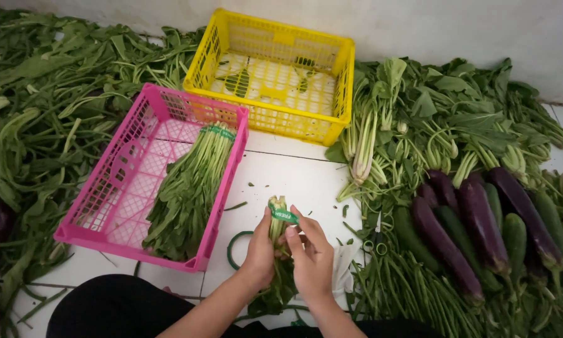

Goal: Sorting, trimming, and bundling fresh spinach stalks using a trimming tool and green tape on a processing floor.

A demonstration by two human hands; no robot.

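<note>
black lap [112, 310] nearest us at bottom edge. going left to right: loose greens pile [37, 112] on floor, pink crate [131, 181] holding tied greens [191, 188], yellow crate [275, 69] behind. our left hand [259, 250] wrapped around bunch [276, 238] stems, over white floor just right of pink crate. our right hand [313, 253] pinching green tape [285, 215] round bunch top. scissors [375, 241] beside. eggplants [475, 231] and cucumbers [513, 235] far right.

Green printed band [285, 215] round the held bunch's stems — another [217, 131] in the pink crate.
</note>
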